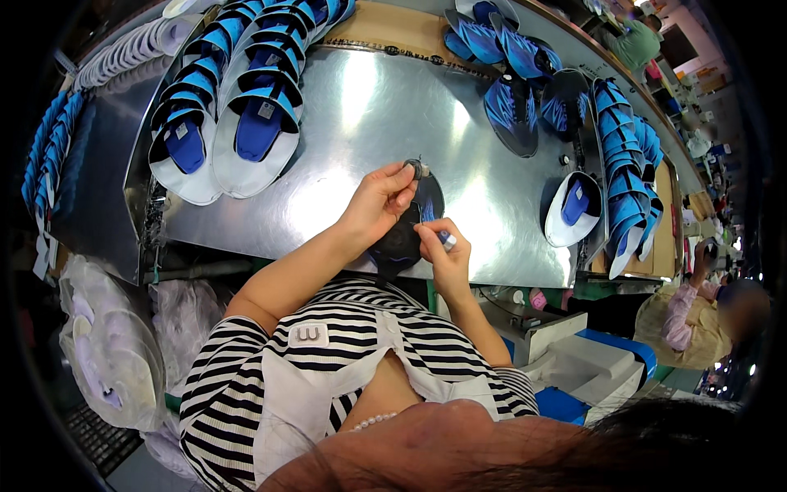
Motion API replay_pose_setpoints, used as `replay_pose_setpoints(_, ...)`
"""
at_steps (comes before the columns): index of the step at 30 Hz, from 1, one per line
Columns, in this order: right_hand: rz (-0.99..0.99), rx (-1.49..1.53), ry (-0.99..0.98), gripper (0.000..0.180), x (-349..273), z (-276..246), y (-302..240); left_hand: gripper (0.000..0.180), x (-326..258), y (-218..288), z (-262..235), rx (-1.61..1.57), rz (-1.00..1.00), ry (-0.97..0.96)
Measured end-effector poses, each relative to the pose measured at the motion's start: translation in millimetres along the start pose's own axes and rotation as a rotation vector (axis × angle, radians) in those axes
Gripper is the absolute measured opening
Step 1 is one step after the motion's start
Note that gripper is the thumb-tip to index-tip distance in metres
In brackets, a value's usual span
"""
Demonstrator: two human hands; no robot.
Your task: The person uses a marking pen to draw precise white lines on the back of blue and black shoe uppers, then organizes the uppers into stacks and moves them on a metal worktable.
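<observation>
In front of me a black and blue shoe upper lies on the metal tabletop near its front edge, partly hidden by both hands. My left hand is over its left side, finger and thumb pinched on a small round dark piece at the upper's far end. Closed at the upper's right side, my right hand grips a slim tool with a blue and white end. The fingers cover the rest of that tool, so its exact kind is unclear.
Two long rows of nested blue and white shoe uppers stand at left. More black-blue uppers lie at far right. A single white-toed upper sits near another nested stack. Plastic-wrapped bundles hang at lower left. Another person is at right.
</observation>
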State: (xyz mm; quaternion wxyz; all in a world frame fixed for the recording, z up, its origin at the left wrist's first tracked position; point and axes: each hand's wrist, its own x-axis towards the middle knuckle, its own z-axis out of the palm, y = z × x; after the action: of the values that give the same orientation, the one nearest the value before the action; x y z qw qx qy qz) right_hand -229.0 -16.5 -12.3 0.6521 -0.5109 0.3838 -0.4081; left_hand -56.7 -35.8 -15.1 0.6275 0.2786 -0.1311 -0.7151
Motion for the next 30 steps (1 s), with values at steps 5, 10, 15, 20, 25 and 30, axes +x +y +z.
replay_pose_setpoints(5, -0.301, -0.506, 0.104, 0.014, 1.3, -15.3, -11.2, 0.016, -4.0, 22.8, 0.2, 0.236, 0.066, 0.027)
replay_pose_setpoints(10, -0.025, -0.141, -0.173, 0.050, -4.9, 23.8, -40.4, 0.023, -18.1, 27.4, 8.2, 0.609, 0.196, 0.051)
replay_pose_setpoints(15, 0.231, -0.016, -0.239, 0.044, 12.9, 35.5, -10.9, 0.029, -30.6, 26.3, 13.0, 0.631, 0.140, 0.156)
replay_pose_setpoints(20, 0.136, -0.016, -0.214, 0.035, 14.5, 42.8, 7.5, 0.028, -23.9, 27.8, 7.5, 0.606, 0.118, 0.081)
replay_pose_setpoints(25, -0.196, -0.447, -0.057, 0.022, 2.0, 50.7, 11.8, 0.022, -9.0, 23.2, -7.5, 0.431, 0.103, 0.074)
replay_pose_setpoints(30, -0.242, -0.509, -0.077, 0.022, 6.1, 45.7, 30.5, 0.019, 15.5, 10.2, -28.8, 0.341, 0.074, 0.127)
